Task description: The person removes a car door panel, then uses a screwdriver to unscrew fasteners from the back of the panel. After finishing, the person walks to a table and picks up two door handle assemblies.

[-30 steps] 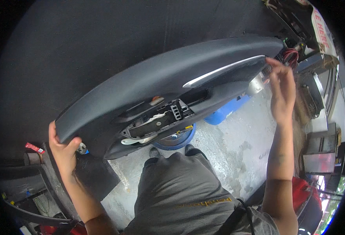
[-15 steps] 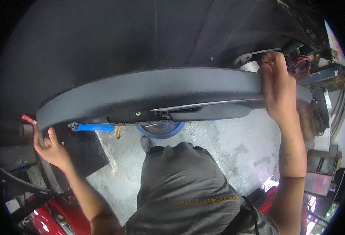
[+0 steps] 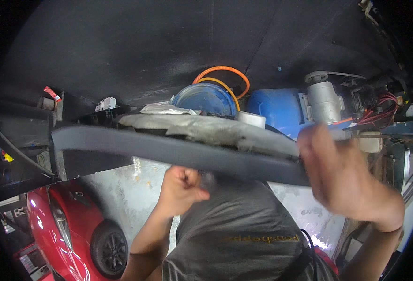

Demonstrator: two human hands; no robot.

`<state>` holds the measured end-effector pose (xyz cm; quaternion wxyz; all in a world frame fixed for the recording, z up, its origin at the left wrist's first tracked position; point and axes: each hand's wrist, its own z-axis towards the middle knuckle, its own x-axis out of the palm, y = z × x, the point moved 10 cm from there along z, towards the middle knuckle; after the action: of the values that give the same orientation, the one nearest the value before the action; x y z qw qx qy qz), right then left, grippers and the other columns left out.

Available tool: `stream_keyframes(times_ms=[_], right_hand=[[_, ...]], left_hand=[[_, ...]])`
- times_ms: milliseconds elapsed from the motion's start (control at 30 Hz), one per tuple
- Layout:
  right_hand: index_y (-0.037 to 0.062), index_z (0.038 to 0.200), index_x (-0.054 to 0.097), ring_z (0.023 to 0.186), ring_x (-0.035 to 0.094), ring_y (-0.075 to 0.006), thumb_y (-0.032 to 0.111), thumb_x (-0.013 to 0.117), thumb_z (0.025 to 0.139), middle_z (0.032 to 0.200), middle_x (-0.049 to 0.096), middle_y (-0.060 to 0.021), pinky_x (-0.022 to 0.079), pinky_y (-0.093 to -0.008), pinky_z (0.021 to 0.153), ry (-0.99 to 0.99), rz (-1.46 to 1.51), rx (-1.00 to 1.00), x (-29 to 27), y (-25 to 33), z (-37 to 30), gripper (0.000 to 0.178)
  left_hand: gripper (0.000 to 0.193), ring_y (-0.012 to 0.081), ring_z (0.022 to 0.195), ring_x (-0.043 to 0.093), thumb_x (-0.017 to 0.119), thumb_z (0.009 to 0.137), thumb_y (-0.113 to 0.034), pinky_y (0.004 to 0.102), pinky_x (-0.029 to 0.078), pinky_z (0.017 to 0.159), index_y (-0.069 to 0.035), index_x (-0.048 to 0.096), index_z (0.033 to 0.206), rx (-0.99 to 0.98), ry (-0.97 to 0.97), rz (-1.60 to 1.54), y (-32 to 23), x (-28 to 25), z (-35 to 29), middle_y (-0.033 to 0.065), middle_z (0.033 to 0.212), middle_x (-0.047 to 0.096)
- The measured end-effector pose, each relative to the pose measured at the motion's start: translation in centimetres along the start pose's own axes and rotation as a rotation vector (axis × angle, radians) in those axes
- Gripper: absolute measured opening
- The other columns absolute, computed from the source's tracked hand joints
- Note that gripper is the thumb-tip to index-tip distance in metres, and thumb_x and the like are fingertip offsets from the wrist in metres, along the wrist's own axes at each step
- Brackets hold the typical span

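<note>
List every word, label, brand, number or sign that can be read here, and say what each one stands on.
Grey fabric shirt: one line of yellow lettering; I won't copy its wording.
Small red-and-white slim packet: any print is too small to read.
Small white boxy object: any marking is too small to read.
Long dark grey curved panel: no text visible on the side in view.
I can make out no other text.
</note>
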<state>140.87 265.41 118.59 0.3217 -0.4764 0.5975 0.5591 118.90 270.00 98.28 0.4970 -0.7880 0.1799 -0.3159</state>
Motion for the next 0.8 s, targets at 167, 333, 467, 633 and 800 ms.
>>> stream_keyframes(times_ms=[167,333,467,633,800], right_hand=[[0.0034,0.102,0.053,0.069,0.065,-0.0370,-0.002,0.062,0.087,0.077,0.061,-0.0150,0.050,-0.0454,0.059,0.228,0.264,-0.051,2.1,0.6,-2.5,0.019],[0.0021,0.096,0.063,0.085,0.066,-0.0284,0.002,0.068,0.089,0.090,0.064,-0.0124,0.052,-0.0385,0.072,0.169,0.385,-0.250,3.1,-0.7,3.0,0.009],[0.0024,0.100,0.066,0.083,0.067,-0.0212,0.005,0.067,0.091,0.089,0.069,-0.0107,0.052,-0.0338,0.072,0.356,0.531,-0.346,6.3,1.2,9.0,0.010],[0.0002,0.101,0.067,0.083,0.070,-0.0226,0.012,0.071,0.090,0.091,0.072,-0.0128,0.053,-0.0355,0.075,0.447,0.953,-0.286,14.4,2.0,13.3,0.016],[-0.0009,0.106,0.069,0.090,0.068,-0.0143,0.016,0.070,0.093,0.095,0.074,-0.0109,0.053,-0.0320,0.081,0.583,1.237,-0.250,21.0,4.5,13.4,0.022]], left_hand=[[0.072,0.0043,0.057,0.027,0.099,0.052,-0.040,0.0265,0.018,0.051,-0.017,0.032,0.067,-0.147,0.119,-0.283,0.9,4.0,-5.7,-0.0090,0.063,0.032],[0.089,0.0042,0.057,0.029,0.089,0.042,-0.066,0.0254,0.017,0.052,-0.003,0.059,0.097,-0.228,-0.037,-0.330,3.8,2.3,-8.7,-0.0101,0.063,0.035],[0.108,0.0082,0.058,0.040,0.094,0.044,-0.061,0.0257,0.025,0.053,0.004,0.061,0.123,-0.235,-0.189,-0.487,6.8,0.2,-11.9,-0.0021,0.073,0.054],[0.103,0.0288,0.121,0.057,0.090,0.060,-0.052,0.0410,0.044,0.102,0.003,0.051,0.138,-0.393,-0.117,-0.404,9.1,-2.8,-14.1,0.0152,0.133,0.061],[0.085,0.0185,0.095,0.065,0.102,0.050,-0.029,0.0286,0.050,0.081,0.000,0.066,0.121,-0.565,-0.193,-0.320,12.4,-3.1,-13.5,0.0077,0.108,0.071]])
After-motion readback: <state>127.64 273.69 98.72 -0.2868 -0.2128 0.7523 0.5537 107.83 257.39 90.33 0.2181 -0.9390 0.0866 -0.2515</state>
